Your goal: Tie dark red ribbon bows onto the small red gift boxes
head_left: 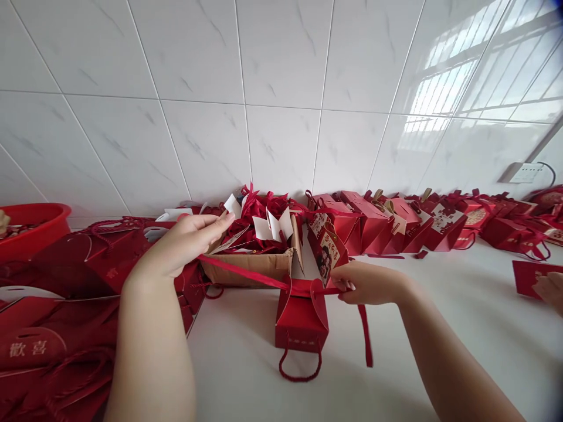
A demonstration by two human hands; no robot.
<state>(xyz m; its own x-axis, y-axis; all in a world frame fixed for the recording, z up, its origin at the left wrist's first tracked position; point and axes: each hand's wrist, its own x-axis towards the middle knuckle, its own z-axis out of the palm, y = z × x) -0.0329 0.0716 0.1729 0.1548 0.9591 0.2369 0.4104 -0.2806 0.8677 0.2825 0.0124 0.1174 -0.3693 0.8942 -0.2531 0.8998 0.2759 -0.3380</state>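
Observation:
A small red gift box (301,319) stands on the white table, its rope handle lying toward me. A red ribbon (246,271) runs through the top of the box and stretches out to both sides. My left hand (189,240) is closed at the ribbon's left end, thumb and forefinger together near a white card (233,205); whether they touch the card I cannot tell. To the right of the box, my right hand (367,283) pinches the ribbon, whose loose tail hangs below. Behind stands an open cardboard carton (250,266) with red ribbons and white cards.
Red gift boxes (400,220) line the tiled wall to the right. More red boxes and bags (57,328) are heaped at left, beside a red plastic basin (39,225). Another person's hand (548,290) touches a flat red piece (530,280) at the right edge.

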